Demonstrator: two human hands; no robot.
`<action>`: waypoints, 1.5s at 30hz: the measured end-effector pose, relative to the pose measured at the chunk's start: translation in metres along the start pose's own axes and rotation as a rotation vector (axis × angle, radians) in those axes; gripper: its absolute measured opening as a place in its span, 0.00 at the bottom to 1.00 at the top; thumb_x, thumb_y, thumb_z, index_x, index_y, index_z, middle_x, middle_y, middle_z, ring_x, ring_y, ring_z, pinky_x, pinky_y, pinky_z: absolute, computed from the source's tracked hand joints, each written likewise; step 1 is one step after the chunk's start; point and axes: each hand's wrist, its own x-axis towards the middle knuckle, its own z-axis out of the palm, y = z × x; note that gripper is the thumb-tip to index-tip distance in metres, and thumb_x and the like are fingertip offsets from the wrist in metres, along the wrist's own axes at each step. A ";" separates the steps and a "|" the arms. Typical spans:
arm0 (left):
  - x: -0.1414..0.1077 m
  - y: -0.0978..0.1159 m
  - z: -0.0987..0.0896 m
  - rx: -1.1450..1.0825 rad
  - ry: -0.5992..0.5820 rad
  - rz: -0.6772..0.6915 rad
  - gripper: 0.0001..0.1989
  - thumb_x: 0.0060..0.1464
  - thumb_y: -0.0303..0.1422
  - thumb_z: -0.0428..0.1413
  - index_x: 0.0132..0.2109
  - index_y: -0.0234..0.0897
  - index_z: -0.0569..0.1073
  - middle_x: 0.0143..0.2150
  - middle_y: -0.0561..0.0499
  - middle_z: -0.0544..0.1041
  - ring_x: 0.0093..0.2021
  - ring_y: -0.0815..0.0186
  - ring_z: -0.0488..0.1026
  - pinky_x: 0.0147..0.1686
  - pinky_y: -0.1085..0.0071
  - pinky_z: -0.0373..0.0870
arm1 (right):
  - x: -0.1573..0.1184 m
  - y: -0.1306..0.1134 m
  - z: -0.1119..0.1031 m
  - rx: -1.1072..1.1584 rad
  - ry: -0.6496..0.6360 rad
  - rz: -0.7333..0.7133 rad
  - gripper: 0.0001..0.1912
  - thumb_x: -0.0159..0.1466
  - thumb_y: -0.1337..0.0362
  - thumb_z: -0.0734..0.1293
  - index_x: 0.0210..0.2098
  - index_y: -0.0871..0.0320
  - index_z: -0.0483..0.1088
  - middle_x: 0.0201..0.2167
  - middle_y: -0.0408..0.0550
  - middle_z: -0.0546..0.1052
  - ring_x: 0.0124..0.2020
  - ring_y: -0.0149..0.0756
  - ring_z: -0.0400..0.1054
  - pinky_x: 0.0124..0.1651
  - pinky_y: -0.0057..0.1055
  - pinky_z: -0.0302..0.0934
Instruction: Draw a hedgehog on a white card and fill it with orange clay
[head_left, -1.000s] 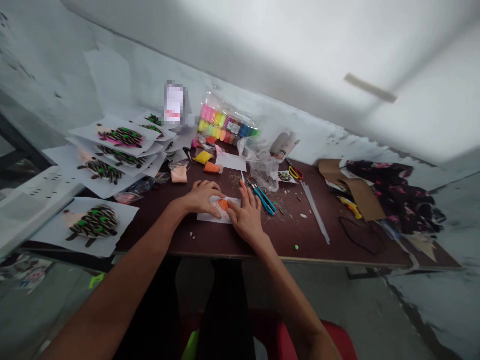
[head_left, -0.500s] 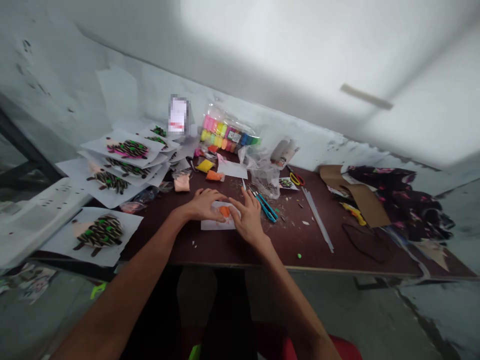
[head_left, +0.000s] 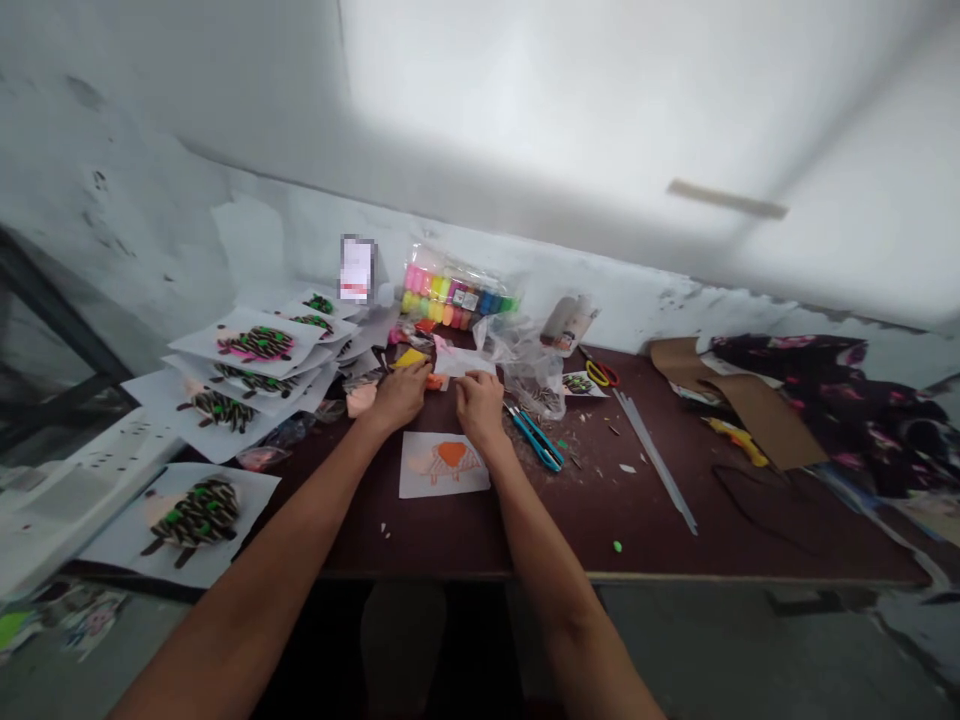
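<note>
Centre of frame: one left hand (head_left: 403, 395), one right hand (head_left: 481, 405), grips cannot be told | below: one white drawing (head_left: 444, 489), orange-lined, with one orange patch (head_left: 452, 454) seen

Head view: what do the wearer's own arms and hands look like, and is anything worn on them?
The left hand and right hand are bare, without gloves. No sleeve, watch or bracelet shows on the left forearm or right forearm. Any rings are too small to tell.
</note>
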 end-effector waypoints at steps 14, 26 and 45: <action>-0.007 -0.014 -0.002 -0.554 0.103 -0.047 0.20 0.48 0.37 0.55 0.49 0.37 0.71 0.48 0.47 0.74 0.48 0.56 0.72 0.50 0.60 0.70 | 0.013 -0.014 0.007 0.186 0.005 0.031 0.11 0.71 0.63 0.60 0.41 0.58 0.74 0.40 0.49 0.78 0.43 0.39 0.68 0.50 0.33 0.58; -0.002 -0.009 -0.005 -1.469 0.219 -0.284 0.23 0.38 0.38 0.69 0.41 0.34 0.73 0.36 0.51 0.78 0.31 0.68 0.74 0.34 0.70 0.74 | 0.023 -0.021 0.017 0.616 0.195 0.011 0.06 0.63 0.62 0.69 0.31 0.56 0.71 0.39 0.48 0.77 0.46 0.38 0.70 0.53 0.36 0.61; -0.007 0.000 -0.019 -1.471 -0.051 -0.284 0.18 0.41 0.37 0.68 0.39 0.34 0.73 0.33 0.53 0.75 0.29 0.70 0.73 0.26 0.76 0.71 | 0.002 -0.009 0.000 0.660 0.175 -0.086 0.04 0.60 0.67 0.68 0.34 0.54 0.75 0.40 0.47 0.79 0.45 0.40 0.72 0.53 0.38 0.63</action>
